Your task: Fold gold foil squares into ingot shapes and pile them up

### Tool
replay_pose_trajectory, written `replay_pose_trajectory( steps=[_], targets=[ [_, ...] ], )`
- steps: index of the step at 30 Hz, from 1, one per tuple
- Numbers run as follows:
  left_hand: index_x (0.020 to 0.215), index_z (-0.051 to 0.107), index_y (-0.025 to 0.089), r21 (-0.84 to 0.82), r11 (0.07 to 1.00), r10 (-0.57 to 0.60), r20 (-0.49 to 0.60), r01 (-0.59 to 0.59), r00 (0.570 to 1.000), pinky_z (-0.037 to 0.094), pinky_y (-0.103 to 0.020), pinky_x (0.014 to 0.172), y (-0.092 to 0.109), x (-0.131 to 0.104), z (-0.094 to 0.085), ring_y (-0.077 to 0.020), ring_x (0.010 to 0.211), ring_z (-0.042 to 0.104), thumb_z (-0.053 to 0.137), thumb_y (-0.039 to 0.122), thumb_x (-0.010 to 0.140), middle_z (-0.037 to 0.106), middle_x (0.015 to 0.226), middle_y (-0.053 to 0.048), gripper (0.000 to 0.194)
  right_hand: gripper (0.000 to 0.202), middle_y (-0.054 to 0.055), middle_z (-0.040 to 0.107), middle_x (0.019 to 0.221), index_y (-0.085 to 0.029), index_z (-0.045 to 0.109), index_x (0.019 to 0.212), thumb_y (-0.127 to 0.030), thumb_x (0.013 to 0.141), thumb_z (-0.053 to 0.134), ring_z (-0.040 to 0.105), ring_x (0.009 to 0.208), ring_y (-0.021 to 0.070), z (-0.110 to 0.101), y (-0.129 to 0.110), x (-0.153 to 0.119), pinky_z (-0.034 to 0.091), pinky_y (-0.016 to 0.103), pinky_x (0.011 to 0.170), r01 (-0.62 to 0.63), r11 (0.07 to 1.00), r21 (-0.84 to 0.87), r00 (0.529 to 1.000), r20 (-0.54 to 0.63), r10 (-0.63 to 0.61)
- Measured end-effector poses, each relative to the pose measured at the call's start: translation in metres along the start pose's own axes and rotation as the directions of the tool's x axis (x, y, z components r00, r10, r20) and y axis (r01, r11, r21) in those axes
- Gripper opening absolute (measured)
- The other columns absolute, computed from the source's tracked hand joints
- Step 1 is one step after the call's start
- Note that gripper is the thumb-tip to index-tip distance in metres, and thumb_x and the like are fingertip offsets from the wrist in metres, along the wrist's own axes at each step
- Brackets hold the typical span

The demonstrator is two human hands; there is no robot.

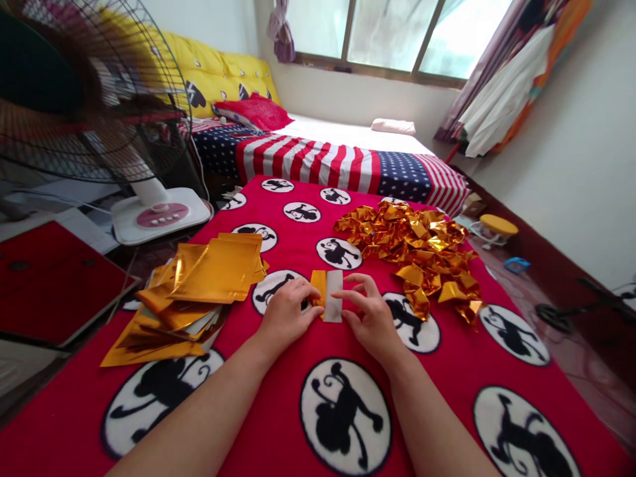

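On red cloth [268, 411], the left hand [289, 309] pinches a foil sheet [334, 281] between both hands, the loosely spread right hand [371, 315] touching it: apparently a folding step, next calling for firm creasing.

sheets [213, 270] left, foil heap [415, 245] right, bed [318, 160] behind

One left hand [289, 308] and one right hand [370, 318], two in all, meet one folded gold foil sheet [334, 299]. On the left is one stack of flat foil sheets [213, 273], too overlapped to count; on the right, one heap of folded foil pieces [417, 245], too jumbled to count. Far left: one electric fan [163, 215]. Far: one bed [322, 162], one red cushion [258, 111]. Far right: one yellow-topped stool [498, 225].
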State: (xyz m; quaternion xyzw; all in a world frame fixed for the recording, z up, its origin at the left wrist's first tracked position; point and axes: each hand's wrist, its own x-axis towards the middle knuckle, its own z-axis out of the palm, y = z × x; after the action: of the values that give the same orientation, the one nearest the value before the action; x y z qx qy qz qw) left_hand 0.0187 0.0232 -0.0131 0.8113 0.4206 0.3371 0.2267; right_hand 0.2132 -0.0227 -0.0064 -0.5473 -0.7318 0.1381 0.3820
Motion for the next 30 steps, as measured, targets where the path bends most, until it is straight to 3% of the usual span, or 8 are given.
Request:
replay_pose_trajectory(
  steps=[3, 6, 9, 19, 24, 30],
  targets=[
    [0.079, 0.063, 0.019, -0.017, 1.000, -0.003, -0.042, 0.002, 0.999, 0.046, -0.030, 0.075, -0.001, -0.001, 0.001, -0.0169, 0.083, 0.057, 0.073, 0.016, 0.073, 0.060, 0.085, -0.001, 0.012, 0.044, 0.004, 0.051, 0.130, -0.028, 0.070, 0.102, 0.002, 0.074, 0.051, 0.050, 0.112, 0.0220, 0.000, -0.003, 0.002, 0.044, 0.039, 0.094, 0.115, 0.990, -0.080, 0.993, -0.001, -0.115],
    [0.073, 0.065, 0.018, -0.016, 1.000, 0.015, -0.057, -0.016, 0.998, 0.046, -0.030, 0.074, -0.001, -0.002, 0.002, -0.0167, 0.080, 0.057, 0.073, 0.017, 0.074, 0.060, 0.082, -0.002, 0.008, 0.041, 0.003, 0.063, 0.113, -0.026, 0.069, 0.098, 0.002, 0.078, 0.047, 0.053, 0.106, 0.0214, 0.002, -0.007, 0.003, 0.043, 0.038, 0.091, 0.168, 0.981, -0.099, 0.985, 0.060, -0.163],
    [0.072, 0.070, 0.019, -0.022, 0.999, 0.028, -0.036, -0.029, 0.999, 0.046, -0.030, 0.073, 0.000, -0.002, 0.003, -0.0164, 0.078, 0.058, 0.071, 0.017, 0.076, 0.062, 0.078, -0.003, 0.005, 0.037, 0.002, 0.068, 0.100, -0.024, 0.069, 0.094, 0.002, 0.080, 0.046, 0.057, 0.095, 0.0193, 0.004, -0.009, 0.002, 0.042, 0.036, 0.085, 0.148, 0.984, -0.099, 0.984, 0.115, -0.137],
    [0.074, 0.073, 0.020, 0.007, 1.000, -0.022, -0.027, 0.022, 0.999, 0.048, -0.030, 0.073, 0.004, -0.002, 0.002, -0.0173, 0.078, 0.059, 0.073, 0.020, 0.072, 0.065, 0.080, -0.003, 0.002, 0.036, 0.003, 0.067, 0.102, -0.024, 0.070, 0.090, 0.003, 0.079, 0.049, 0.059, 0.097, 0.0177, 0.005, 0.002, 0.001, 0.045, 0.034, 0.088, 0.098, 0.990, 0.100, 0.988, 0.105, -0.108],
    [0.074, 0.074, 0.020, -0.034, 0.999, -0.041, 0.008, 0.041, 0.999, 0.048, -0.031, 0.077, 0.003, -0.002, -0.001, -0.0173, 0.081, 0.060, 0.071, 0.017, 0.072, 0.064, 0.083, -0.003, 0.005, 0.017, 0.003, 0.069, 0.096, -0.024, 0.072, 0.082, -0.011, 0.084, 0.061, 0.060, 0.091, 0.0178, 0.003, 0.002, 0.003, 0.046, 0.034, 0.085, 0.097, 0.987, 0.131, 0.988, 0.108, -0.111],
    [0.075, 0.074, 0.021, -0.102, 0.995, 0.001, 0.080, 0.008, 0.997, 0.049, -0.030, 0.079, -0.001, 0.000, -0.007, -0.0172, 0.085, 0.060, 0.069, 0.013, 0.072, 0.064, 0.087, -0.003, 0.011, 0.013, 0.002, 0.070, 0.087, -0.024, 0.073, 0.081, -0.019, 0.087, 0.062, 0.062, 0.081, 0.0153, 0.005, -0.003, 0.002, 0.045, 0.029, 0.077, 0.096, 0.988, 0.118, 0.980, 0.164, -0.115]
  ],
)
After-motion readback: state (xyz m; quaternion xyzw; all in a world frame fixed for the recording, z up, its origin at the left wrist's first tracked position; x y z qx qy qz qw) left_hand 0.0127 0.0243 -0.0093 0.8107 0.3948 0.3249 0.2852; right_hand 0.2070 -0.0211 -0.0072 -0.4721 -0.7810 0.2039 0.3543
